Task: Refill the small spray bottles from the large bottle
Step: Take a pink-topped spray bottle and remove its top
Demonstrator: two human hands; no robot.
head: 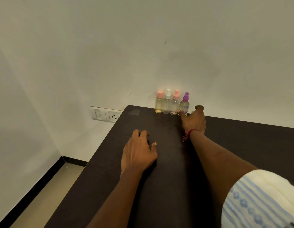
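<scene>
A striped sleeve (258, 199) fills the view's 5 o'clock corner; both bare forearms run up from the near edge over a dark surface (241, 145). The left hand (138, 150) lies palm down near the middle of the surface; its fingers (143, 133) are loosely curled, tips on the top, holding nothing. At 1 o'clock from it the right hand (194, 120) reaches towards the far edge, a red thread (190, 132) round its wrist. Its thumb (180, 113) sits at the foot of the purple bottle (184, 104), and its fingers (199, 108) curl just to the right of that bottle, apart from it; the hand is spread around the bottle's base, not clasped on it; whether the thumb touches I cannot tell.

Four small spray bottles stand upright in a tight row on the far edge of the surface, against the wall (143, 46), at 12 o'clock from the left hand. From 9 o'clock to 3 o'clock they are: a yellow bottle (159, 104) with a pink cap; a clear bottle (167, 105) with a white sprayer; a pink-spray bottle (174, 106), also clear; then the purple bottle with a purple sprayer and a printed label.

At 9 o'clock from the row, below the surface's far corner, a switch (98, 113) and a socket (113, 116) are set in the wall; the floor (44, 195) shows at 7 o'clock.
</scene>
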